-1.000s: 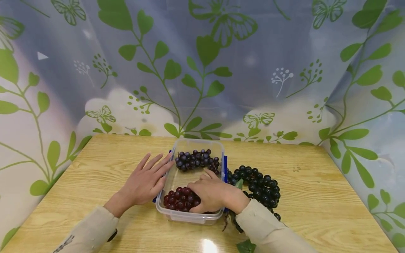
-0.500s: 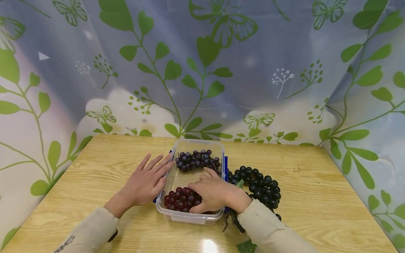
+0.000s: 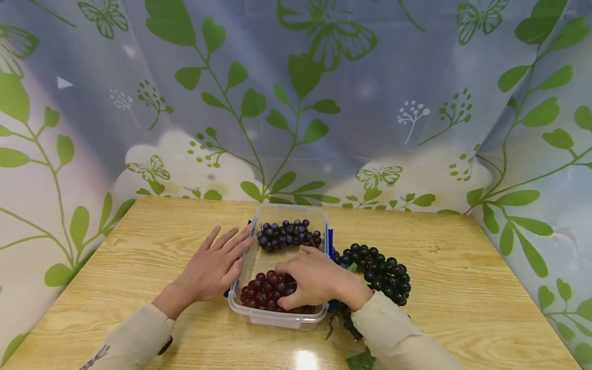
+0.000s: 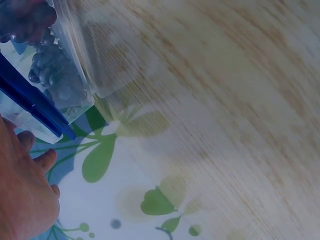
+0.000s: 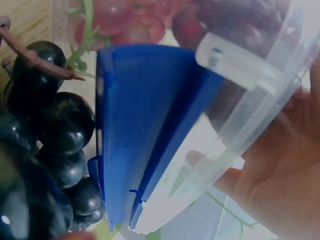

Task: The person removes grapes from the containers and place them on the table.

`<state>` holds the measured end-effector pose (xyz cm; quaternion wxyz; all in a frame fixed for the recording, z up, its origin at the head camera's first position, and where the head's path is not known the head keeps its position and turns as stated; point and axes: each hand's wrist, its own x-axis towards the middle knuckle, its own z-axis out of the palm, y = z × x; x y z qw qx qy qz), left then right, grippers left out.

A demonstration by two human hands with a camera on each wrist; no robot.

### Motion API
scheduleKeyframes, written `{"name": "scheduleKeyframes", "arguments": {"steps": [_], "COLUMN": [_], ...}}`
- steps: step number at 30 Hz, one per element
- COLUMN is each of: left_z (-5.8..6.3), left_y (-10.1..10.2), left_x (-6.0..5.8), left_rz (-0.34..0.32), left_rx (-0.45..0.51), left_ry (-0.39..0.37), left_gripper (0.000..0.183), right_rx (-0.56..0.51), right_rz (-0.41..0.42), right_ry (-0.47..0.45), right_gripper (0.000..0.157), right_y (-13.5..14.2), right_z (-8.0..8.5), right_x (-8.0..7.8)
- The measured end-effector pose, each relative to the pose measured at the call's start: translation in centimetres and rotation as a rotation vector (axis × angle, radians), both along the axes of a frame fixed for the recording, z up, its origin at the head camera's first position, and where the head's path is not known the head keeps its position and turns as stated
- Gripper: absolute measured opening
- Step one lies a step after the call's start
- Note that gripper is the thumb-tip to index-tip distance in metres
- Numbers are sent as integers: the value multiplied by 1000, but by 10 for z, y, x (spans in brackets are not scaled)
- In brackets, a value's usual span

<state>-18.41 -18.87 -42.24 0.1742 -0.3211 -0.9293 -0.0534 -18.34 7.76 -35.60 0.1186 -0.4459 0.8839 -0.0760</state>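
Observation:
In the head view a clear plastic food container (image 3: pixel 282 319) with blue side clips stands on the table. My left hand (image 3: pixel 210 267), fingers straight and spread, rests against its left rim. Inside at the near end lies a bunch of red grapes (image 3: pixel 260 292). My right hand (image 3: pixel 319 277) reaches in from the right and grips this bunch's right end, thumb on the near side; the other fingertips are hidden. At the container's far end sits a bunch of dark purple grapes (image 3: pixel 287 235), untouched by either hand.
A larger bunch of black grapes (image 3: pixel 388 277) with a green leaf (image 3: pixel 362 359) lies right of the container, partly under the right forearm. In the right wrist view a blue clip (image 5: pixel 142 110) hangs unlatched. Patterned cloth (image 3: pixel 296 128) rises behind the wooden table (image 3: pixel 462 288).
My right hand has risen slightly and shifted a little to the right, and the red grapes have shifted slightly with it. The left hand stays in place.

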Motion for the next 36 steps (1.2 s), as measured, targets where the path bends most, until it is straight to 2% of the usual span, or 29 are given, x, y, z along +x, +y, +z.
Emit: {"name": "scheduleKeyframes", "arguments": {"steps": [7, 21, 29, 36], "left_z": [-2, -3, -3, -3], "left_y": [2, 2, 1, 1], "left_x": [-1, -1, -2, -1], "left_rz": [2, 8, 2, 1], "left_rx": [8, 6, 17, 26], "left_ry": [-4, 2, 1, -10], "left_gripper": [49, 49, 49, 49], "right_rx": [-33, -180, -298, -340], "right_rz": [-65, -195, -351, -534], "right_ry": [-5, 34, 51, 74], "right_gripper": [60, 64, 67, 76], "right_y": [6, 31, 57, 88], "right_z": [11, 38, 52, 54], "right_x": [2, 3, 1, -6]}}
